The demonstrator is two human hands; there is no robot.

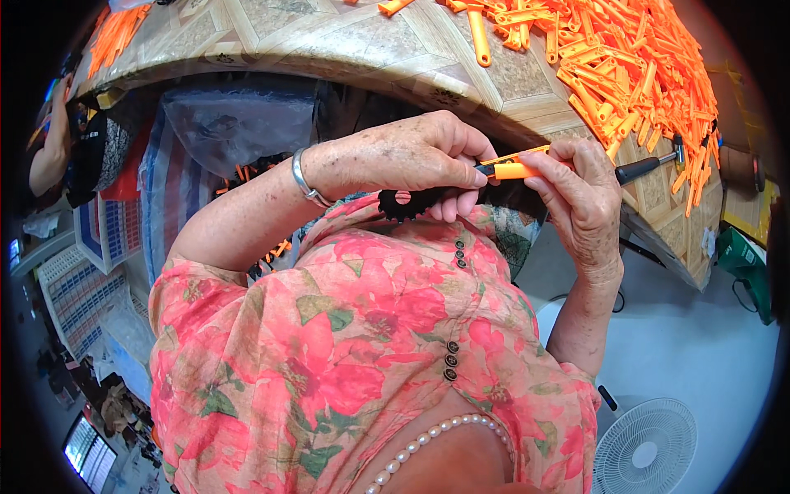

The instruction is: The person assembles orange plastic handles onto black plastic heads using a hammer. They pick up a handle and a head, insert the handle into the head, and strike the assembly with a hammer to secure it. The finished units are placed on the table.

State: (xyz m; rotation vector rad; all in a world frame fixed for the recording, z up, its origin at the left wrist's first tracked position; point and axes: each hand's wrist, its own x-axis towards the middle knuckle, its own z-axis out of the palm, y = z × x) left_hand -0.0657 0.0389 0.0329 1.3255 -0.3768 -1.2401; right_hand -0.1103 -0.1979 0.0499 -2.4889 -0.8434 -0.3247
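Observation:
My left hand, with a silver bracelet at the wrist, is closed around a black toothed wheel with a narrow black end pointing right. Most of that part is hidden behind the fingers. Between the thumb and fingers of my right hand is an orange plastic handle. Its left end meets the black end at my left fingertips; whether the two are joined I cannot tell. Both hands are held in front of my body, just off the table's near edge.
A big heap of orange handles covers the table's right side. Beside it lies a black-handled tool. Another person's arm shows at far left. Below stand a striped bag and a white fan.

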